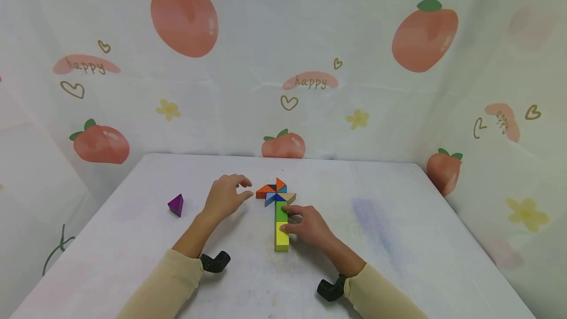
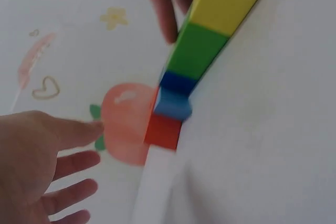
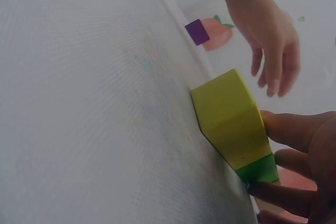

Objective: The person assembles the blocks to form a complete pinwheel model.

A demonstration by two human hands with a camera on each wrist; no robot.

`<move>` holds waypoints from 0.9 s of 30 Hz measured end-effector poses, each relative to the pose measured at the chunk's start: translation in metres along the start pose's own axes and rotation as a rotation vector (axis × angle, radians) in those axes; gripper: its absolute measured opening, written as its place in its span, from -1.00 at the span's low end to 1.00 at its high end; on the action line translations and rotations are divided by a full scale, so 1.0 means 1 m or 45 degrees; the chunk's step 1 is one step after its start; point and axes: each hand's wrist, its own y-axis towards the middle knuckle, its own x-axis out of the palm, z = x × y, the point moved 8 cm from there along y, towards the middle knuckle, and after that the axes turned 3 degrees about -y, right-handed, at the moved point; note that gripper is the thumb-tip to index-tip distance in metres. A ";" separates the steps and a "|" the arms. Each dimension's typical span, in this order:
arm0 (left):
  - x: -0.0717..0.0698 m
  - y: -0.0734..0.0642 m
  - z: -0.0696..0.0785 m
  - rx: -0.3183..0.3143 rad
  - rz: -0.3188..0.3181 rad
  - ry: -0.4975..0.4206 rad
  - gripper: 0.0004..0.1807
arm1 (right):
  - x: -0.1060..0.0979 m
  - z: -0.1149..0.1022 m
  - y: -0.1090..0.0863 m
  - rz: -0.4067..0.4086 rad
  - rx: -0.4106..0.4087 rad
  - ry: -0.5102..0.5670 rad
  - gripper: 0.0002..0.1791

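Observation:
A yellow block point(image 1: 282, 240) and a green block point(image 1: 281, 213) lie end to end in a line. At the green block's far end sits a pinwheel-like cluster of triangular blocks: orange point(image 1: 265, 191), light blue point(image 1: 269, 199), dark blue and tan point(image 1: 290, 197). My right hand point(image 1: 312, 225) touches the line from the right, thumb on the yellow block and fingertips on the green one. To the left of the cluster, my left hand point(image 1: 225, 197) hovers with thumb and fingers apart, holding nothing. In the left wrist view its fingers point(image 2: 76, 163) are spread, clear of the blocks.
A purple pyramid-like block point(image 1: 175, 205) lies alone on the white table point(image 1: 133, 260), left of my left hand. Black wrist devices point(image 1: 215, 262) are worn on both wrists. A printed cloth backdrop point(image 1: 248, 38) surrounds the table, and a dark cord point(image 1: 61, 246) shows by its left edge.

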 end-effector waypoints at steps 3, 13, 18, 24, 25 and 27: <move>-0.008 -0.004 -0.014 -0.008 -0.062 -0.054 -0.72 | 0.000 0.001 -0.001 0.000 0.009 0.002 -0.42; -0.038 -0.019 -0.053 -0.040 -0.072 -0.058 -0.70 | 0.000 0.004 -0.001 0.007 0.005 0.002 -0.43; -0.048 -0.025 -0.067 -0.051 -0.071 -0.031 -0.73 | 0.000 0.003 -0.001 0.010 0.012 0.001 -0.42; -0.060 -0.034 -0.083 -0.061 -0.072 0.026 -0.78 | 0.000 0.002 0.000 0.007 0.013 -0.009 -0.42; -0.062 -0.035 -0.085 -0.070 -0.078 0.036 -0.77 | 0.000 0.002 0.000 0.008 0.013 -0.012 -0.43; -0.065 -0.037 -0.090 -0.089 -0.100 0.053 -0.75 | 0.000 0.002 0.001 0.011 0.018 -0.013 -0.43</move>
